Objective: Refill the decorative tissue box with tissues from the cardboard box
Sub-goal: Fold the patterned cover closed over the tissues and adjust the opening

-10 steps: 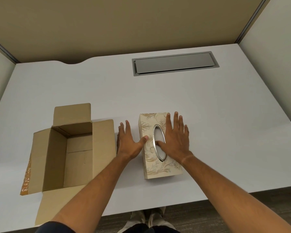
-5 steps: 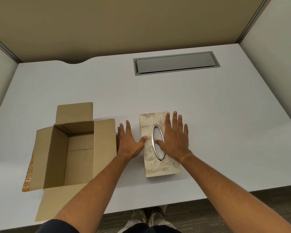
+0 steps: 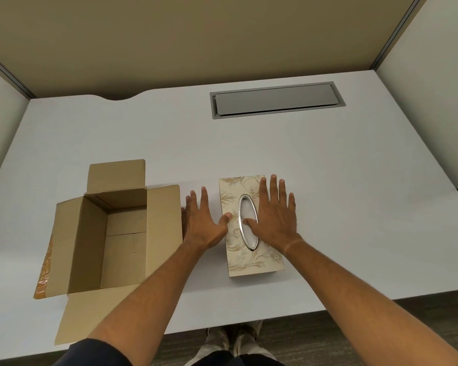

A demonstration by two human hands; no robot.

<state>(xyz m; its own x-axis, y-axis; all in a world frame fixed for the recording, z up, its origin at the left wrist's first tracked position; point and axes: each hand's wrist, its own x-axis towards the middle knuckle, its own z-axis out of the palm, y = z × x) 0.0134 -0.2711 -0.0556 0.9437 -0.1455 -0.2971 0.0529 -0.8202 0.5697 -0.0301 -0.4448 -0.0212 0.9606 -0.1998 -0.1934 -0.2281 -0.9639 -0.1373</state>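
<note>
Head view shows the right hand (image 3: 274, 220) lying flat, fingers spread, on top of the cream floral decorative tissue box (image 3: 249, 254), its thumb inside the silver-rimmed oval opening (image 3: 247, 223). The left hand (image 3: 202, 223) lies open and flat on the white desk (image 3: 354, 207), gripping nothing, thumb touching the box's left edge. Just left of that hand stands the open brown cardboard box (image 3: 111, 233).

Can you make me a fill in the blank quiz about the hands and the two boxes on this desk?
1. The right hand lies flat on top of the ____ box.
2. The cardboard box has its flaps ____.
3. The tissue box has an opening shaped like an ____.
4. The left hand lies ____ the two boxes.

Missing words: tissue; open; oval; between
</note>
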